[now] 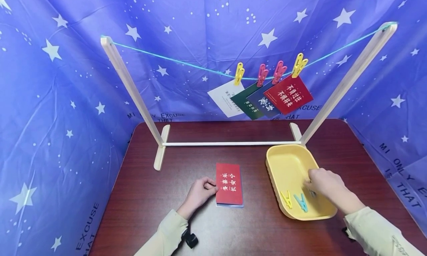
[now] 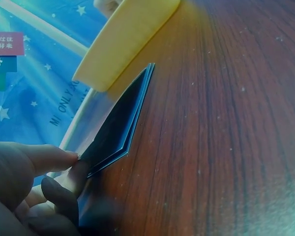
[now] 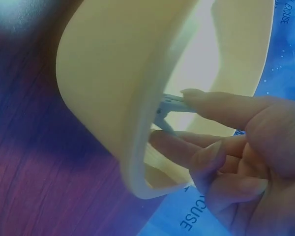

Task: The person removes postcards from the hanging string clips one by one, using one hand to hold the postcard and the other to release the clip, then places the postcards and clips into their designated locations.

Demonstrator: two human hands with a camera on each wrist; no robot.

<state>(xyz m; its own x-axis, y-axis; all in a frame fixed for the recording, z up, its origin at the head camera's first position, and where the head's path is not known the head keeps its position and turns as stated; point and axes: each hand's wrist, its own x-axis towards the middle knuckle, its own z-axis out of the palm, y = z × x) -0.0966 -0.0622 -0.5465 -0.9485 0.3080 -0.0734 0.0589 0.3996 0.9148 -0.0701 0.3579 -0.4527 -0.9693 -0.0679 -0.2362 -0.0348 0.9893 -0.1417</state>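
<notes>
My left hand (image 1: pixel 200 193) pinches the left edge of a red card (image 1: pixel 228 183) with white characters, which lies on top of at least one other card. In the left wrist view the dark cards (image 2: pixel 119 123) are slightly parted, their near corner between thumb and finger. Over the yellow tray (image 1: pixel 287 163), my right hand (image 1: pixel 325 183) reaches inside. Its thumb and fingers hold a bluish clothespin (image 3: pixel 174 104), seen in the right wrist view; the head view shows it blurred. A yellow clothespin (image 1: pixel 286 199) and a blue clothespin (image 1: pixel 301 203) lie near the tray's front end.
Behind stands a wooden frame (image 1: pixel 133 92) with a turquoise string (image 1: pixel 180 61). From it hang a white card (image 1: pixel 226 98), a green card (image 1: pixel 248 105), a dark blue card (image 1: pixel 261 100) and a red card (image 1: pixel 289 94), held by yellow and pink clothespins. A starry blue curtain surrounds the table (image 1: pixel 140 196).
</notes>
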